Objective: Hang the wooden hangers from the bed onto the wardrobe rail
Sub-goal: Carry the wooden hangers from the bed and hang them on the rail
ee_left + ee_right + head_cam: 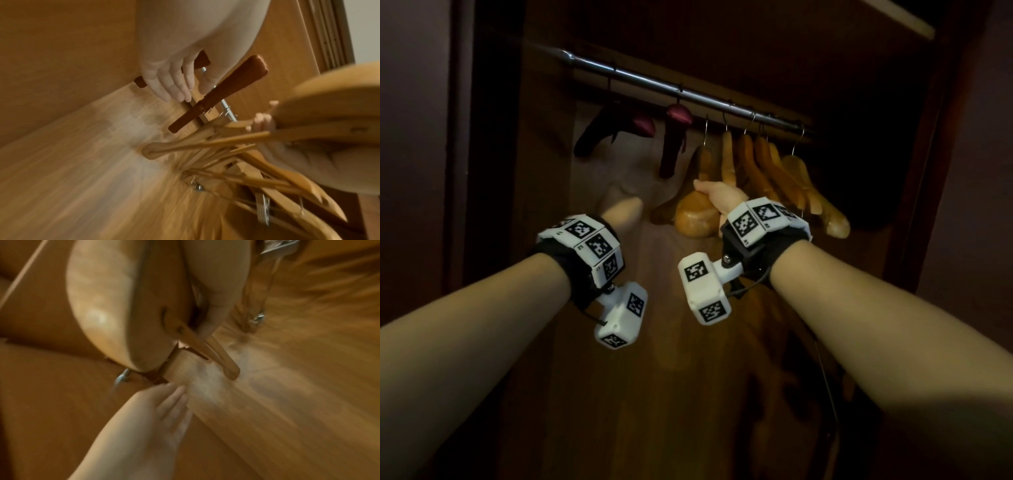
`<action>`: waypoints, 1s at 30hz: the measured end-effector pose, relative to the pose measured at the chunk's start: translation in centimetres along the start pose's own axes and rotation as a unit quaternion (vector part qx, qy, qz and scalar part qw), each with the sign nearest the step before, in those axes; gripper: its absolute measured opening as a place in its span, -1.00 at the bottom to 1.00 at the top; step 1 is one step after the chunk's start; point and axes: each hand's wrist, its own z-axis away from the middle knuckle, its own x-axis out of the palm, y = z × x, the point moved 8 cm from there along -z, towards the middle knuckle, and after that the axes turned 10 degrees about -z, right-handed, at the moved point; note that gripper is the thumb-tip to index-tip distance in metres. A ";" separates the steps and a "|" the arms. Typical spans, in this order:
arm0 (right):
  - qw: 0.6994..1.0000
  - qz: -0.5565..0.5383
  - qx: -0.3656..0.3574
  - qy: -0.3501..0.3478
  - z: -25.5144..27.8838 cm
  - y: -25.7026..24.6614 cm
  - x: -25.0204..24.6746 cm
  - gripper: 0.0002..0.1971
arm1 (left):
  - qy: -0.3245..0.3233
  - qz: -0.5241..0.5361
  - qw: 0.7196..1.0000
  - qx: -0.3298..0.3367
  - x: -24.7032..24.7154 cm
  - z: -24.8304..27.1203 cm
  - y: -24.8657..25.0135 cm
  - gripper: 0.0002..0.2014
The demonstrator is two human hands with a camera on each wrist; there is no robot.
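From the head view, your right hand (717,198) is curled round the near shoulder of a wooden hanger (697,216) whose hook reaches up to the rail (688,94). Whether that hook is fully seated on the bar is hard to tell in the dim light. To its right, about four or five more wooden hangers (784,171) already hang on the rail, bunched close together. On the left part of the rail hang two dark padded hangers (674,137). Your left hand (621,210) reaches forward beside them, holding nothing. By this view, most of the job looks done. The bed is out of sight, so you cannot tell whether any hangers are left there.

From the left wrist view, your left hand (172,81) has its fingers straight and relaxed, in front of the padded hangers (218,94) and not gripping them. The wooden hangers (236,155) fan out at lower right, with your right hand's fingers (262,123) wrapped on one.

From the right wrist view, the broad end of the held hanger (107,305) fills the upper left, and your left hand (156,415) lies flat and open below.

The wardrobe (619,377) is warm brown wood inside, with dark sides. The room is dimly lit, and both wrist views are blurred.
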 end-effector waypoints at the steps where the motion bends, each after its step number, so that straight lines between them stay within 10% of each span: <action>1: 1.000 -0.007 0.000 -0.002 0.3 -0.2 0.5 -0.26 | 0.019 -0.004 1.000 0.004 -0.5 -0.3 0.2 -0.82; 30: 1.000 0.026 -0.011 -0.010 -0.6 -3.9 -0.8 -0.54 | 0.095 0.001 0.995 -0.040 -3.6 -0.5 -1.2 -0.69</action>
